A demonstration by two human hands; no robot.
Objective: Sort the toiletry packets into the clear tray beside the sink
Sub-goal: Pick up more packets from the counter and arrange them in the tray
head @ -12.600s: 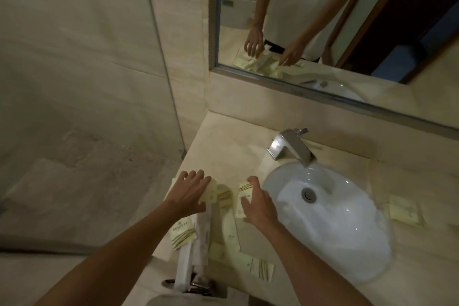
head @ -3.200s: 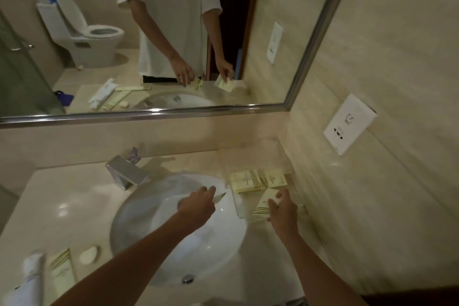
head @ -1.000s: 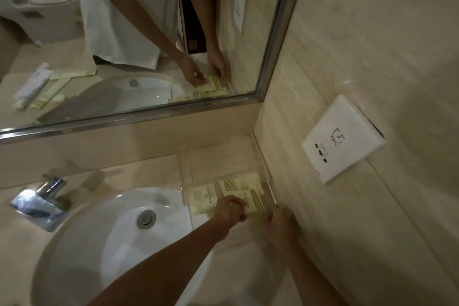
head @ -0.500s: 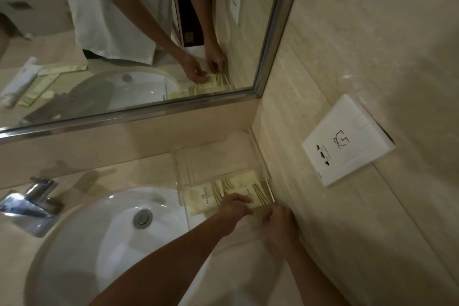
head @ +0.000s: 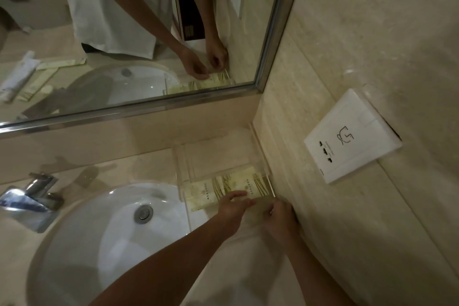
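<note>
The clear tray (head: 215, 156) stands in the counter's back right corner, against the side wall. Pale yellow toiletry packets (head: 205, 191) with gold stripes lie side by side across its near half; the far half is bare. My left hand (head: 233, 208) reaches over the tray's front edge, fingers stretched out and resting on the middle packets. My right hand (head: 280, 221) is curled at the tray's near right corner, close to the wall. Its fingers hide whatever is under them.
A white oval sink (head: 99, 243) lies left of the tray, with a chrome faucet (head: 29, 199) behind it. A white wall socket (head: 347, 136) sits on the right wall. The mirror (head: 124, 32) reflects a white tube and more packets at the counter's far left.
My left hand's fingers have straightened out over the packets since half a second ago. My right hand has stayed at the tray's near right corner. The view has shifted slightly.
</note>
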